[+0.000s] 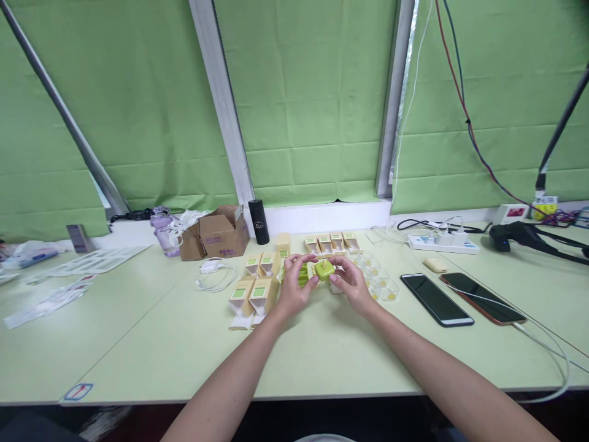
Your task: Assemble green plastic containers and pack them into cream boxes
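Observation:
Between my two hands is a small glossy yellow-green case point(324, 271) with rounded corners and a little raised piece on top. The fingers of my left hand point(297, 285) press its left side, and those of my right hand point(352, 282) grip its right side. Behind my left hand, more green pieces point(304, 274) show in part. Clear plastic cups with yellow bits point(380, 282) lie in rows just right of my right hand. Small open cardboard boxes with green windows point(264, 290) stand left of my left hand, their flaps folded out.
More small boxes point(332, 243) line up at the back. A brown carton point(225, 233), a black bottle point(258, 222) and a purple bottle point(165, 233) stand at the back left. Two phones point(436, 299), a power strip point(444, 244) and loose cables lie on the right.

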`<state>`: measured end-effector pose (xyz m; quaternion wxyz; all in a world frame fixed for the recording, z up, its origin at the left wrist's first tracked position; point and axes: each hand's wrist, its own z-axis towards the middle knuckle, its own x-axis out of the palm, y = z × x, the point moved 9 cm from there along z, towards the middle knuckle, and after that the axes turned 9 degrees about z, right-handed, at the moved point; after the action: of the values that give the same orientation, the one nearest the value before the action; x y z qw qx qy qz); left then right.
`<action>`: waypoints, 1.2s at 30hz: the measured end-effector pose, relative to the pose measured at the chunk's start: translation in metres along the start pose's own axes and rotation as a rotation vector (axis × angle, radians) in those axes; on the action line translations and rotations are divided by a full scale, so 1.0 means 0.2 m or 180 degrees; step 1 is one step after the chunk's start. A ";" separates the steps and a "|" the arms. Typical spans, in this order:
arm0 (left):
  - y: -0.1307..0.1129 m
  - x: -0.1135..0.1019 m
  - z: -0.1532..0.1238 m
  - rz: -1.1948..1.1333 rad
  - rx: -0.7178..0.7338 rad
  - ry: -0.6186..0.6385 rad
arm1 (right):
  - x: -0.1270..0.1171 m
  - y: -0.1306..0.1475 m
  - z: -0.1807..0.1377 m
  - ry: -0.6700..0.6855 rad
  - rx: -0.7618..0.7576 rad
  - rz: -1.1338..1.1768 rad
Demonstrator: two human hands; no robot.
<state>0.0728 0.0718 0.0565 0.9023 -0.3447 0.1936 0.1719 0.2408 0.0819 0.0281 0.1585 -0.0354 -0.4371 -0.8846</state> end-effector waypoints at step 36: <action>0.32 0.05 0.04 -0.2751 -0.1263 -0.0357 | 0.03 0.06 0.02 0.0965 0.0028 -0.4111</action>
<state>0.0554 0.1243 0.0227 0.8169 -0.5495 -0.0530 -0.1670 0.2384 0.0764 0.0401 -0.3438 0.3593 -0.3469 -0.7952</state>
